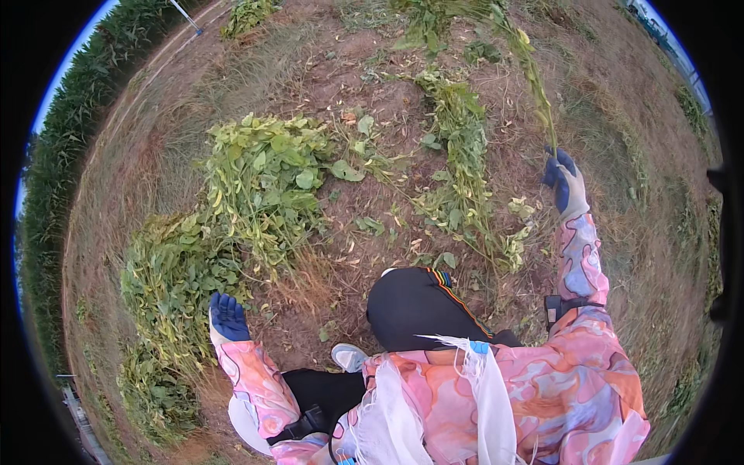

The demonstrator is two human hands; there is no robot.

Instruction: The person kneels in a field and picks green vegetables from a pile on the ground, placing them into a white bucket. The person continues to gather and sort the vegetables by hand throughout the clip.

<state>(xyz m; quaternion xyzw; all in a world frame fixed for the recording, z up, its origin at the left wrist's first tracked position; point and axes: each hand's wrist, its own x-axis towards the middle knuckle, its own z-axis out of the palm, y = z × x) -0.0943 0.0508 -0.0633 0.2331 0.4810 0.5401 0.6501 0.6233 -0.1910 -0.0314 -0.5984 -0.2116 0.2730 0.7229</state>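
Note:
My right hand (pixel 565 181), in a white glove with blue coating, grips the lower stem of an uprooted bean plant (pixel 532 75). The plant rises away from the hand, hung with pale green pods, and its leafy part runs to the top edge of the view. My left hand (pixel 228 318), gloved the same way, holds nothing, its fingers extended. Just beyond it lies a leafy heap of bean plants (pixel 174 279). Another heap with many pods (pixel 261 180) lies farther forward. Between my hands, a loose row of pulled plants (pixel 462 145) stretches over the soil.
My bent knee (pixel 412 308) in dark trousers and a light shoe (pixel 349 356) are close in front. Fallen leaves and pods litter the brown soil (pixel 372 200). Tall green crops (pixel 64 157) line the left side. A thin pole (pixel 186 16) stands at the far left.

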